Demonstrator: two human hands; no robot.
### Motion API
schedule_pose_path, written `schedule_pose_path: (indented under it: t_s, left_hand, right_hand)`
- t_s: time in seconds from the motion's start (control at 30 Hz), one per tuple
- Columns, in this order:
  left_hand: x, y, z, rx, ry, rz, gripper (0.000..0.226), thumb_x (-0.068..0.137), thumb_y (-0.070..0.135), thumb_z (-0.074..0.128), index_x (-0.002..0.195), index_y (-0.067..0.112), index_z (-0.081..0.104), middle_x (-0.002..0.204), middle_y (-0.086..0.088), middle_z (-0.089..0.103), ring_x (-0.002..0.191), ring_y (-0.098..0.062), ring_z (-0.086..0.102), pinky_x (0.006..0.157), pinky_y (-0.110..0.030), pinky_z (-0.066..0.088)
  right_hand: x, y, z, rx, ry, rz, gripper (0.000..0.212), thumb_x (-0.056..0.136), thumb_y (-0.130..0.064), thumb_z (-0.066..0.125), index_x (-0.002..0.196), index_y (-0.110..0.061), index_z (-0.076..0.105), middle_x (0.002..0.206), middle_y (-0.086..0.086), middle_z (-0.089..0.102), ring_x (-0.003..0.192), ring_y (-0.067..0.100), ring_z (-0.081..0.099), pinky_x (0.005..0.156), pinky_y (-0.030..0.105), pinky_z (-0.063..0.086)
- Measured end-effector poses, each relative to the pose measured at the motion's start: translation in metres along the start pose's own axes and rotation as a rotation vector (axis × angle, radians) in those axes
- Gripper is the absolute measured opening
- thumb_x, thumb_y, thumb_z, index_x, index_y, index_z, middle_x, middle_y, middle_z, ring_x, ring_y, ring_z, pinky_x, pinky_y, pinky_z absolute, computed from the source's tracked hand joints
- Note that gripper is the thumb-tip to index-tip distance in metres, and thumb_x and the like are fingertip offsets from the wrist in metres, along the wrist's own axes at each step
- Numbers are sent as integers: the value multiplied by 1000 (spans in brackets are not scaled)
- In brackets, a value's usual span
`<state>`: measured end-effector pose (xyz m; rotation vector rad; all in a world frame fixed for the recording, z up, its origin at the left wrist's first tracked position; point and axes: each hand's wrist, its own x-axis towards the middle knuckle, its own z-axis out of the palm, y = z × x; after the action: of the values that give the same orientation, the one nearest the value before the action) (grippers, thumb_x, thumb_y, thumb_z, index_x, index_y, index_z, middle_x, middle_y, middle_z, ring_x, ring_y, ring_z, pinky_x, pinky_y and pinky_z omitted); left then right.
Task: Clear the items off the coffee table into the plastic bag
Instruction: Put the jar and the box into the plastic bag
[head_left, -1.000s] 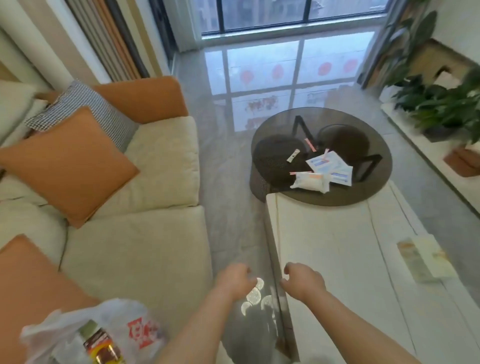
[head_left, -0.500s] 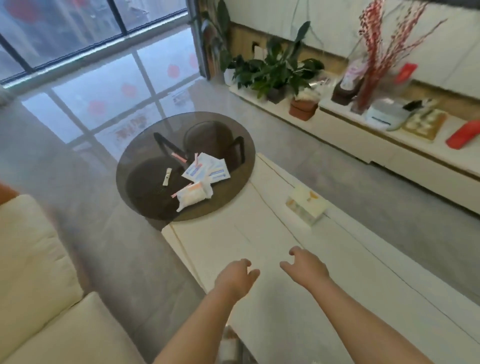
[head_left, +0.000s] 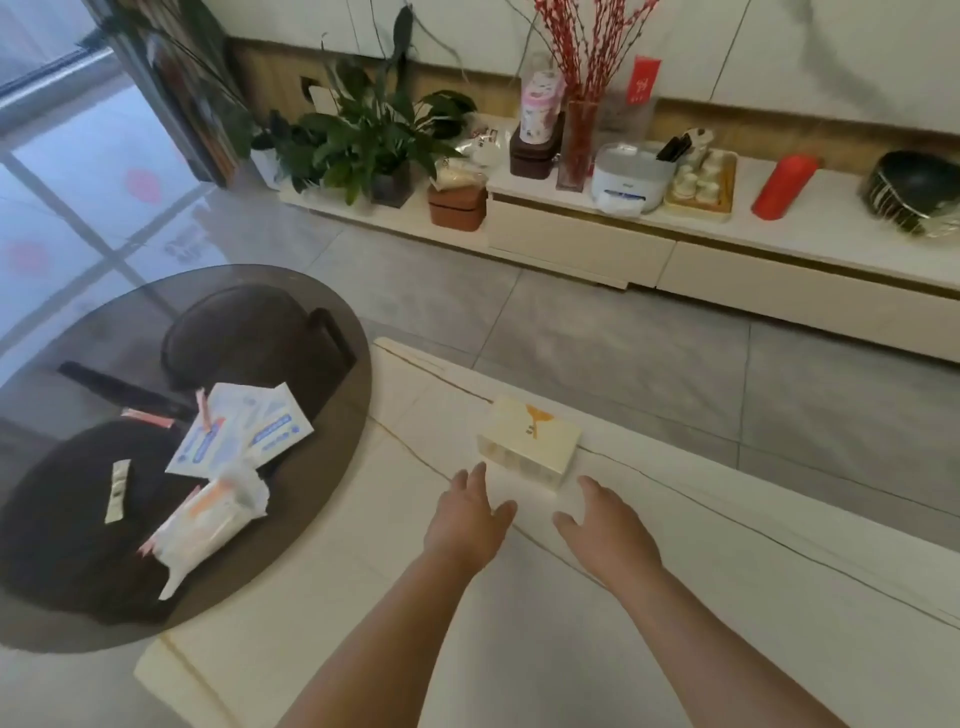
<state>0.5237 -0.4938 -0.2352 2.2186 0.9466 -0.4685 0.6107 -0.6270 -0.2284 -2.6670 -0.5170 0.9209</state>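
A cream tissue box (head_left: 529, 441) with an orange mark stands on the white coffee table (head_left: 675, 597). My left hand (head_left: 467, 519) and my right hand (head_left: 605, 527) hover just short of the box, one on each side, fingers spread and holding nothing. On the round dark glass table (head_left: 62, 618) to the left lie a white wipes pack (head_left: 208, 525), flat blue-and-white packets (head_left: 244, 431), a small pale sachet (head_left: 118, 491) and a thin pink strip (head_left: 147, 417). The plastic bag is out of view.
A low white cabinet (head_left: 779, 260) runs along the far wall with potted plants (head_left: 374, 140), a vase of red branches (head_left: 579, 145), a white appliance (head_left: 631, 176), a red cylinder (head_left: 784, 187) and a dark bowl (head_left: 917, 192). Grey tiled floor lies between.
My view has swung right, away from the sofa and the bag. Both hands have reached forward across the white table and opened, closing in on the tissue box.
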Motion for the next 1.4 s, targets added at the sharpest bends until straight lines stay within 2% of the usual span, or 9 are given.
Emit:
schedule_pose_path:
  t_s: [0.37, 0.5, 0.67, 0.87, 1.03, 1.1, 1.27, 1.33, 1.4]
  left_hand:
    - [162, -31, 77, -182, 85, -51, 72, 99, 44, 37, 153, 18, -3, 161, -2, -10, 148, -29, 7, 118, -42, 19]
    - [192, -37, 81, -420, 108, -73, 69, 97, 36, 46, 152, 20, 7, 157, -4, 24, 141, -29, 29, 114, -47, 32]
    - [196, -48, 71, -609, 145, -96, 52, 94, 13, 46, 144, 20, 35, 139, -2, 47, 128, -27, 47, 105, -45, 44]
    - [160, -49, 37, -750, 187, -112, 46, 94, 11, 50, 135, 32, 45, 129, -3, 37, 113, -28, 54, 75, -40, 59]
    - [107, -42, -4, -970, 216, -84, 37, 95, 13, 53, 127, 29, 45, 118, -7, 56, 97, -22, 65, 59, -26, 53]
    - [80, -42, -22, -1043, 228, -91, 32, 94, 25, 57, 125, 24, 46, 119, -7, 57, 98, -21, 65, 61, -23, 51]
    - [-1, -43, -67, -1010, 350, -135, 39, 91, 43, 57, 122, 23, 46, 127, -4, 53, 112, -18, 56, 97, -39, 48]
    - [-41, -43, -86, -937, 385, -101, 59, 92, 39, 58, 144, 26, 33, 130, -3, 50, 117, -16, 51, 95, -32, 42]
    - [-83, -43, -105, -893, 381, -15, 59, 92, 33, 59, 145, 32, 32, 127, -3, 55, 118, -15, 53, 91, -27, 40]
  right_hand:
    - [135, 32, 93, 327, 96, 34, 73, 79, -37, 57, 142, -25, 25, 136, 2, 44, 118, 26, 51, 93, 45, 49]
    - [160, 30, 114, 441, 134, 23, 71, 86, -28, 58, 147, -20, 21, 148, -2, 36, 130, 22, 43, 104, 38, 41]
    - [166, 30, 118, 580, 246, 77, 55, 84, -6, 56, 134, -20, 37, 127, 2, 52, 113, 23, 53, 85, 32, 47]
    - [140, 16, 105, 597, 200, 174, 50, 80, -22, 72, 124, -14, 48, 118, 13, 55, 103, 31, 60, 84, 42, 56]
    - [103, -11, 86, 724, 210, 99, 36, 84, -28, 68, 116, -14, 58, 112, 9, 60, 96, 25, 62, 77, 36, 56]
    - [84, -27, 72, 897, 217, 95, 45, 81, -30, 71, 121, -19, 53, 115, 4, 54, 98, 22, 61, 84, 43, 56]
    - [25, -73, 31, 1196, 181, 67, 72, 81, -35, 72, 142, -22, 36, 129, 1, 42, 108, 20, 56, 92, 43, 53]
    - [-2, -89, 17, 1218, 130, 26, 73, 78, -44, 73, 140, -27, 39, 132, -1, 40, 111, 19, 55, 94, 43, 52]
    - [-32, -102, 4, 1232, 80, -23, 76, 73, -50, 74, 139, -32, 40, 135, 0, 41, 111, 19, 56, 89, 38, 53]
